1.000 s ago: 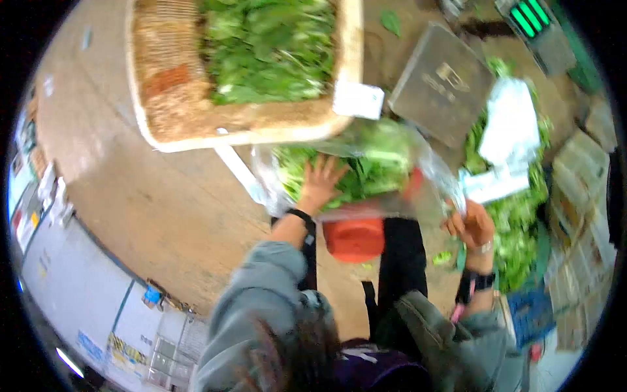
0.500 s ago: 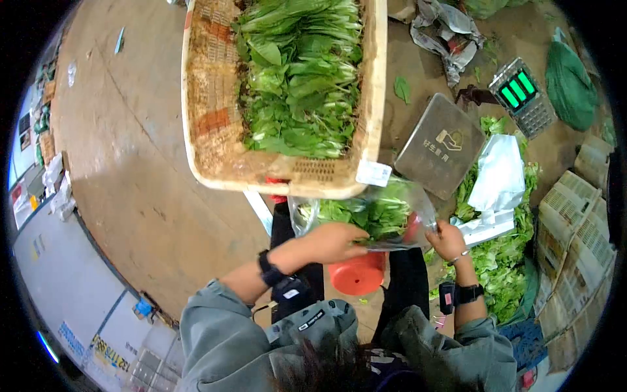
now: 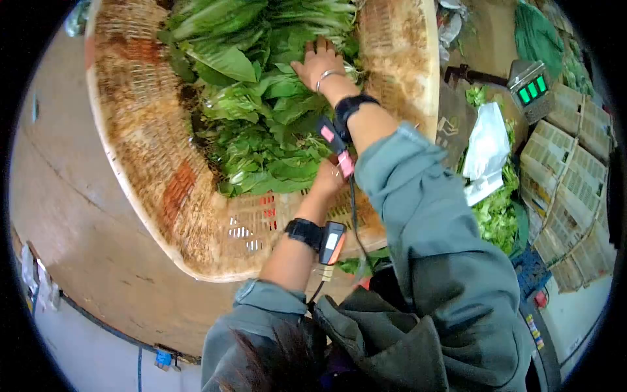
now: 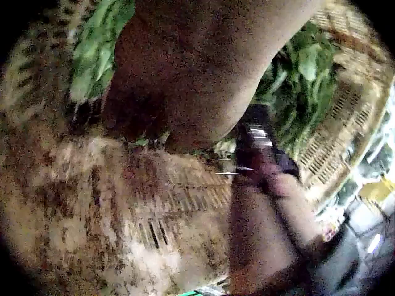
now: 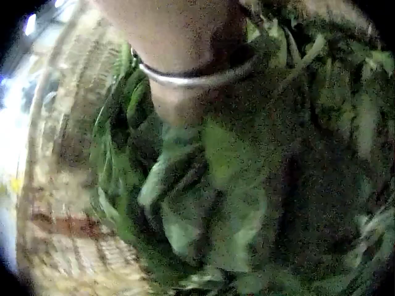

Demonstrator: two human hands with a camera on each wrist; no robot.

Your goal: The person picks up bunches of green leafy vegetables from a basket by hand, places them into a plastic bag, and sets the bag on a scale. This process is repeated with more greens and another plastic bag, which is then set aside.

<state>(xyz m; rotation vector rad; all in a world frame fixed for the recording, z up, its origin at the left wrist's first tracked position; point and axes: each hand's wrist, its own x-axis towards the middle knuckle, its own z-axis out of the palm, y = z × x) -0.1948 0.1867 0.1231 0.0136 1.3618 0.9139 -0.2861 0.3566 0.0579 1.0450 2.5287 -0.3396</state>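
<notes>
Leafy greens with pale stems lie bunched in a large, stained plastic basket. My right hand, with a bracelet at its wrist, rests on the far right part of the greens, its fingers spread and straight. Lower down, at the near edge of the pile, my left hand reaches in among the leaves. Its fingers are hidden behind the right wrist's camera and the greens, so I cannot tell whether they grip any. The right wrist view shows broad leaves just below the bracelet.
Right of the basket stand a scale platform and its lit display. A white plastic bag lies over loose lettuce. Slatted crates are farther right, with a green sack behind the display.
Both hands have left the clear bag of greens and moved forward into the basket, the right one crossing over to the left. The basket now fills more of the head view and covers the bag's place.
</notes>
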